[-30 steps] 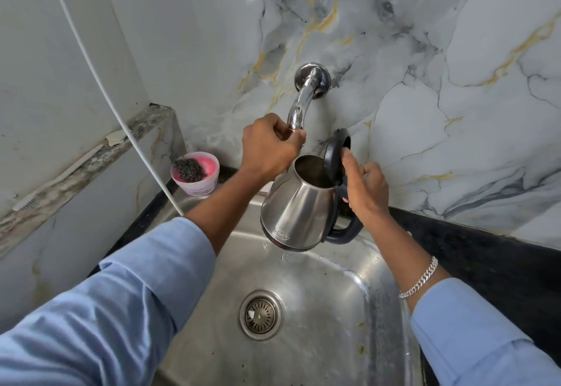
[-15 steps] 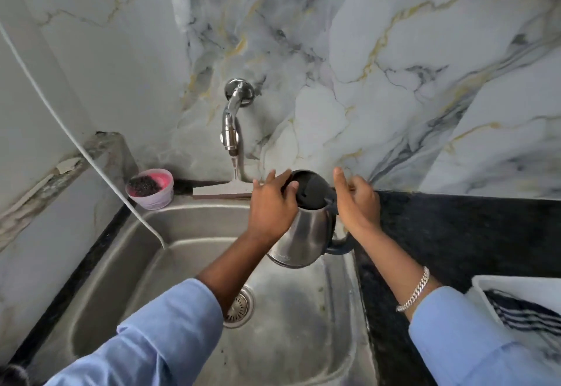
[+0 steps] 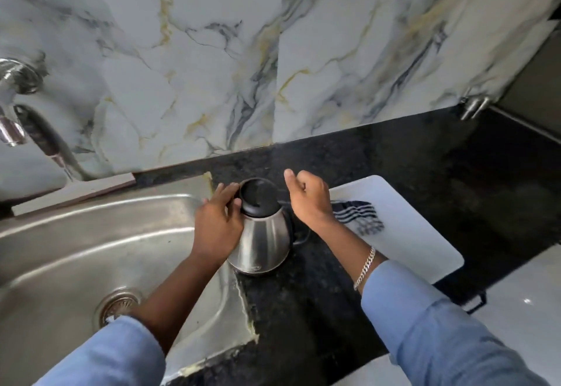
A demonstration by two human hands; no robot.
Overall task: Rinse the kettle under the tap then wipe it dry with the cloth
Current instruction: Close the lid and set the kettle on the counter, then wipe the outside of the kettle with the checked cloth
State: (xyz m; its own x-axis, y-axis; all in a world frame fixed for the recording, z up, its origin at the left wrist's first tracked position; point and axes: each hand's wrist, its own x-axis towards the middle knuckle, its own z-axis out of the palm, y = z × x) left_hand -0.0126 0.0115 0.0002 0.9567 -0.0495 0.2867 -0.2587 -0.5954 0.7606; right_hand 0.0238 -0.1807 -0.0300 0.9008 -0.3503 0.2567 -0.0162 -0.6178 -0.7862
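Observation:
The steel kettle point(image 3: 264, 243), its black lid shut, stands upright on the black counter point(image 3: 394, 158) just right of the sink's rim. My left hand point(image 3: 217, 227) wraps its left side, fingertips on the lid's edge. Fingers curled and thumb raised, my right hand point(image 3: 308, 200) sits at the top of the black handle, whose lower part shows under the wrist. The dark-striped cloth point(image 3: 359, 217) lies on a white board point(image 3: 419, 240) right of the kettle, partly behind my right wrist. The tap point(image 3: 12, 130) is blurred at the far left edge.
The steel sink point(image 3: 91, 234) with its drain point(image 3: 118, 303) fills the lower left. A marble-patterned wall rises behind the counter. A small metal fitting point(image 3: 475, 106) sticks out at the wall's right end. The counter's front edge runs along the lower right.
The tap was left, the lid shut, and the kettle moved right from over the sink onto the counter. My view swung right, and the cloth on its board came into sight.

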